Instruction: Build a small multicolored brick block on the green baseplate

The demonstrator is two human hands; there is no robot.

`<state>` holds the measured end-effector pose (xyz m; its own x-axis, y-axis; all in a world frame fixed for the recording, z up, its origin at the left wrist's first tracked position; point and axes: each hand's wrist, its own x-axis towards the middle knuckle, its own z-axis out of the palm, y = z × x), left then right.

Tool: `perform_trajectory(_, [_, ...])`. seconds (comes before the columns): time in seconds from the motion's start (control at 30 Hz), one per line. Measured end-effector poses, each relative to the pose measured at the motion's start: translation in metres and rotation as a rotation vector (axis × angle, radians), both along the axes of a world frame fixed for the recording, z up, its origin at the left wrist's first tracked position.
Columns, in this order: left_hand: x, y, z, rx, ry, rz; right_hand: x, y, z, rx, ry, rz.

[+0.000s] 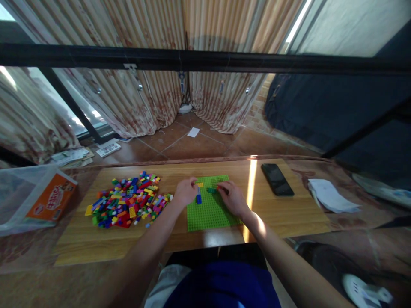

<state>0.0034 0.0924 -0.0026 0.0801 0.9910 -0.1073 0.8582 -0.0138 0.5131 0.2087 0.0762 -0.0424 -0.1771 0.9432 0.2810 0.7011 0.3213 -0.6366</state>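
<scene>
In the head view, a wooden table (302, 216) spans the middle, and a green building plate (210, 219) lies flat on it between the person's forearms. The left hand (186, 191) is over the plate's far left corner, its thumb and fingers narrow at the tips, just beside a yellow brick (200, 185); whether they grip it, I cannot tell. From the yellow brick, a short line runs towards the person along the plate's left side: a pale piece (198, 191), then a blue brick (199, 199).

The right hand (231, 196) is over the right part of the plate. Its fingertips are drawn close together around a small red brick (218, 187), right next to a dark green brick (211, 190) near the middle of the far half; whether these two bricks touch is too small to tell.

To the left of the plate, a heap of mixed bricks (128, 202) spreads over the table, in red, blue, yellow, green, orange, pink and white. A black phone (278, 179) lies to the right, past a bright strip of sunlight. Beyond the table's left end is a clear plastic box (19, 188) with an orange label (53, 197); past the right end lie white papers (334, 195). Striped curtains (154, 98) hang behind a dark bar (205, 60).
</scene>
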Motion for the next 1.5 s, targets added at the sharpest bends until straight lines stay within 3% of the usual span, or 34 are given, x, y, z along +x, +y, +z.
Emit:
perform_trajectory(0.23, [0.008, -0.045, -0.026, 0.195, -0.259, 0.142, -0.003, 0.010, 0.000, -0.005, -0.021, 0.009])
perform_trajectory(0.47, [0.013, -0.051, -0.045, 0.338, -0.267, 0.115, -0.028, 0.034, 0.009, -0.048, 0.073, 0.105])
perform_trajectory(0.63, [0.012, -0.052, -0.058, 0.457, -0.289, 0.057, -0.038, 0.041, 0.010, -0.120, 0.009, 0.186])
perform_trajectory(0.83, [0.013, -0.053, -0.061, 0.512, -0.274, 0.041, -0.036, 0.043, 0.015, -0.154, -0.076, 0.217])
perform_trajectory(1.1, [0.015, -0.054, -0.061, 0.508, -0.258, 0.049, -0.038, 0.045, 0.029, 0.013, -0.342, 0.369])
perform_trajectory(1.5, [0.020, -0.054, -0.057, 0.506, -0.225, 0.058, -0.043, 0.059, 0.040, -0.024, -0.432, 0.552])
